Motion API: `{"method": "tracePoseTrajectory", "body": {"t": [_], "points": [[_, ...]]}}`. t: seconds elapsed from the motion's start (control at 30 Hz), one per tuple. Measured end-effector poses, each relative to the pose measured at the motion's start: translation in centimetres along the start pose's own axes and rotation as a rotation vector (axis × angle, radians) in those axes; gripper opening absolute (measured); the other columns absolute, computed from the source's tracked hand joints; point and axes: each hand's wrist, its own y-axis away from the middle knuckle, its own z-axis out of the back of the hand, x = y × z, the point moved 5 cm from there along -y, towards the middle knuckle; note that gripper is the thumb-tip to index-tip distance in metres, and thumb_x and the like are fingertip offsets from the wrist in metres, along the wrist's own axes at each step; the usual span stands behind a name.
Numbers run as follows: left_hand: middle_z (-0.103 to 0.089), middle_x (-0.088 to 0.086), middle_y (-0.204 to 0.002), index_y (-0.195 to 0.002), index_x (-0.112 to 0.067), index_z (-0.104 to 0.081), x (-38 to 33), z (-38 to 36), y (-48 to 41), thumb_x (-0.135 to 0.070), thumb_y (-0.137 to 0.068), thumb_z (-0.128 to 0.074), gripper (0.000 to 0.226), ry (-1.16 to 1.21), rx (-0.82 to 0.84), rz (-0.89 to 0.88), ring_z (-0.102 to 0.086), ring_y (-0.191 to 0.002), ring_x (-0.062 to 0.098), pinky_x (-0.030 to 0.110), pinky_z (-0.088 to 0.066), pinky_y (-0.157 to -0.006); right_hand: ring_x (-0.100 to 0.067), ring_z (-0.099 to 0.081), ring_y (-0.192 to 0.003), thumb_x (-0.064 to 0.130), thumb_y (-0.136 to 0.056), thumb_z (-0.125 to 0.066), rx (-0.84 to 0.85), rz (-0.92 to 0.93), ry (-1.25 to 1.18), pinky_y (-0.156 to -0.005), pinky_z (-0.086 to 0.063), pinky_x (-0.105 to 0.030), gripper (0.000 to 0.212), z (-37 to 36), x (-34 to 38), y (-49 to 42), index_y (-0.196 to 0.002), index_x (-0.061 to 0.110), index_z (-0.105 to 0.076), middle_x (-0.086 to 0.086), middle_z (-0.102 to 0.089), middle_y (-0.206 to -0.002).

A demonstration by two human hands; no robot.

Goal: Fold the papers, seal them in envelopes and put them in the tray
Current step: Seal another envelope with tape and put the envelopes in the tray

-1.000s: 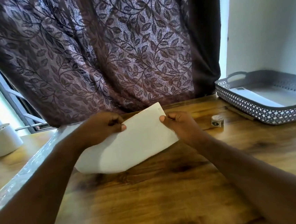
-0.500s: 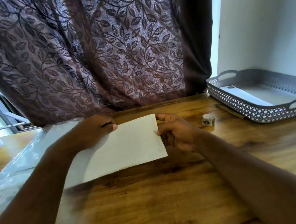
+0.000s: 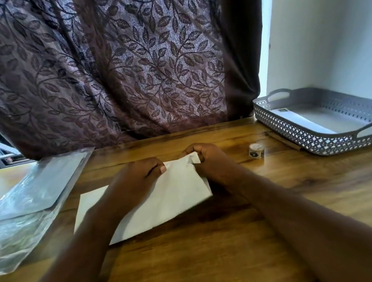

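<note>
1. A white envelope (image 3: 163, 202) is laid flat on the wooden counter (image 3: 215, 263), slanted, at the middle of the view.
2. Its far edge is pinched by the left hand (image 3: 136, 179), fingers curled.
3. Its far right corner is gripped and slightly crumpled by the right hand (image 3: 212, 163).
4. A small roll (image 3: 256, 150) is seen just beside the right hand.
5. A grey tray (image 3: 317, 142), holding a white sheet (image 3: 303, 118), is placed further right.
6. A plastic packet (image 3: 34, 201) is seen at left.
</note>
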Motion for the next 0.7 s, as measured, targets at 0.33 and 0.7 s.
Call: {"method": "tracePoseTrajectory", "body": {"t": [0.33, 0.7], "points": [[-0.067, -0.012, -0.082, -0.093, -0.031, -0.066, 0.7, 1.0, 0.7, -0.038, -0.102, -0.051, 0.019, -0.041, -0.043, -0.023, -0.063, -0.077, 0.008, 0.042, -0.055, -0.073, -0.027, -0.074, -0.086, 0.002, -0.088, -0.063, -0.026, -0.022, 0.127, -0.076, -0.062, -0.049, 0.023, 0.2, 0.1, 0.1, -0.105, 0.016, -0.069, -0.009, -0.077, -0.092], [-0.067, -0.004, -0.078, -0.093, -0.020, -0.070, 0.0, 2.8, 1.0, -0.027, -0.100, -0.056, 0.017, -0.088, -0.171, -0.041, -0.059, -0.071, 0.010, 0.032, -0.048, -0.067, -0.027, -0.073, -0.097, -0.001, -0.084, -0.075, 0.186, -0.206, 0.058, -0.077, -0.063, -0.040, 0.043, 0.1, 0.3, 0.9, -0.125, 0.009, -0.063, -0.011, -0.072, -0.115]]}}
